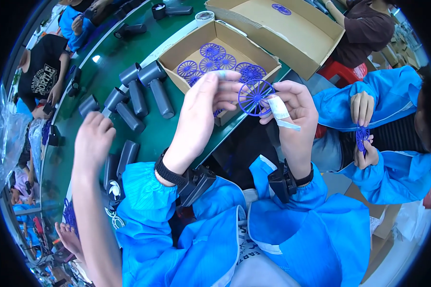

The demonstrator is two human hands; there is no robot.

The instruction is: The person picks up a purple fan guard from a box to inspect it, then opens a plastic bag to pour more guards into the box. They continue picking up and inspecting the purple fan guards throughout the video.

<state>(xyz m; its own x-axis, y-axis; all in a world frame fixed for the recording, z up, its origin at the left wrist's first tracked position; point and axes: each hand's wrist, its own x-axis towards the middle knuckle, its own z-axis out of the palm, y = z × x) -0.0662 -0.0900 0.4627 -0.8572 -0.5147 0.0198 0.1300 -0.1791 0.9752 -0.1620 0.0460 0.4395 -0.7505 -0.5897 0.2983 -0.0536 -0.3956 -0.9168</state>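
Observation:
Over the cardboard box's near corner, a purple round spoked grille (255, 98) is held up facing me. My right hand (296, 107) is closed on its right side, fingers and thumb at the rim. A strip of white tape (279, 111) hangs from that hand's thumb. On the grille's left, my left hand (203, 103) has its fingers apart and curved, with the tips at the rim. Whether those tips touch it is hard to tell. Several similar grilles (209, 64) lie inside the open cardboard box (177, 51) beyond my hands.
Grey hair-dryer-shaped housings (156, 88) lie on the green table (177, 129) to the left. Another person's bare arm (93, 201) reaches in there. A second cardboard box (297, 28) stands behind. At right, a blue-sleeved person holds purple grilles (362, 136). More people sit across the table.

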